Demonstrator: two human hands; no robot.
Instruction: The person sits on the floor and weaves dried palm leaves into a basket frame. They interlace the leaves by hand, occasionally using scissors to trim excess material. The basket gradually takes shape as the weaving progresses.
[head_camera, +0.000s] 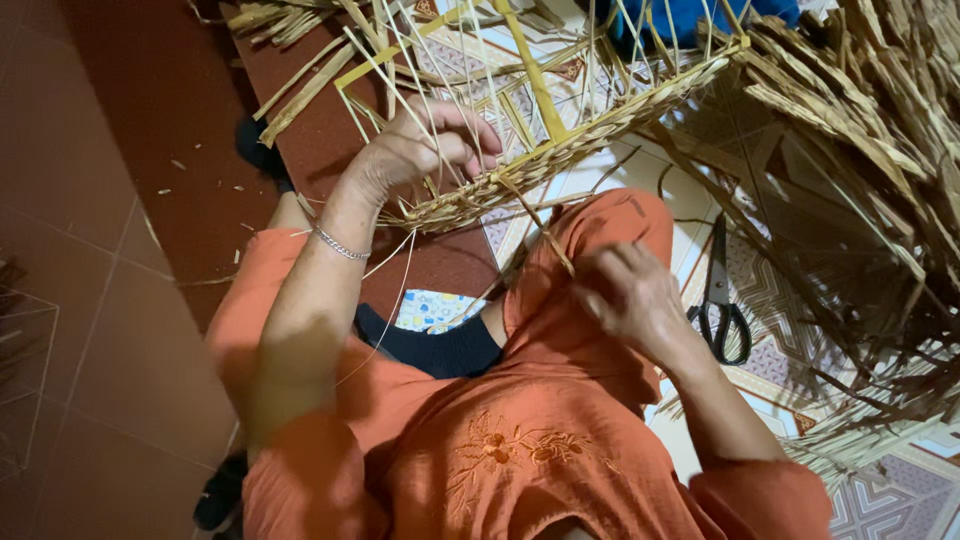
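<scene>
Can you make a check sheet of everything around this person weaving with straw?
Surface: patterned mat over reddish floor tiles.
Job's things: half-woven basket on a yellow frame, upright strands sticking up; loose strand running to the right hand.
Clutter: black scissors on the mat; big heap of dried straw; scraps on the tiles.
Grips: left hand grips the basket rim; right hand pinches the strand.
Cables: nothing seen.
Surroundings: orange clothing, blue cloth behind the basket.

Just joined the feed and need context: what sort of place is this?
Probably a home floor used for basket weaving: a half-woven basket on a yellow frame, a heap of dried straw strips, and scissors on a patterned mat.
</scene>
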